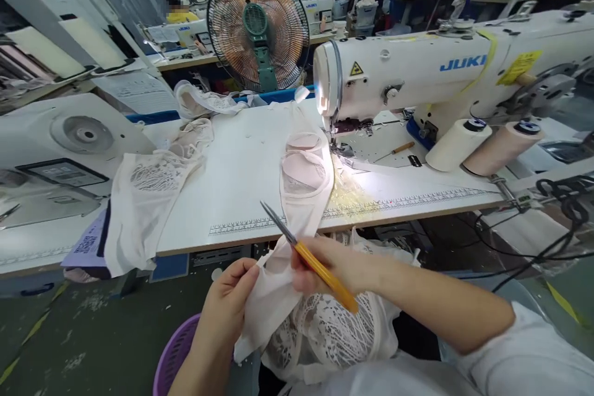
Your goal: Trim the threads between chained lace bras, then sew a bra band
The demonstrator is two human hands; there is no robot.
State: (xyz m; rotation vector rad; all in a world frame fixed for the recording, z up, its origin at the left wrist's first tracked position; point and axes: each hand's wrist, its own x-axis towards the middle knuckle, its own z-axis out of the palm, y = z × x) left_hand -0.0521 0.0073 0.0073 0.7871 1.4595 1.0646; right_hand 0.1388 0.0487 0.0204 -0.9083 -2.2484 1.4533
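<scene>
My left hand (pixel 232 297) is closed, with thumb and fingers pinching the edge of a white bra (pixel 273 284). My right hand (pixel 329 263) is wrapped round orange-handled thread snips (pixel 325 275), their pointed metal blades aimed up and to the left over the fabric. That hand also lies against the bra; whether its fingers pinch the cloth too is hidden. From my hands the bra runs up onto the sewing table (pixel 232 167), where its padded cups (pixel 304 170) lie beside the sewing machine's needle area. More white lace bra pieces (pixel 343 328) rest in my lap.
A white JUKI sewing machine (pixel 394 68) stands at the right, with thread cones (pixel 459 143) beside it. Another bra (pixel 139 192) hangs over the table edge at left. A purple basket (pixel 174 352) sits below. A fan (pixel 257 18) stands behind; people work farther back.
</scene>
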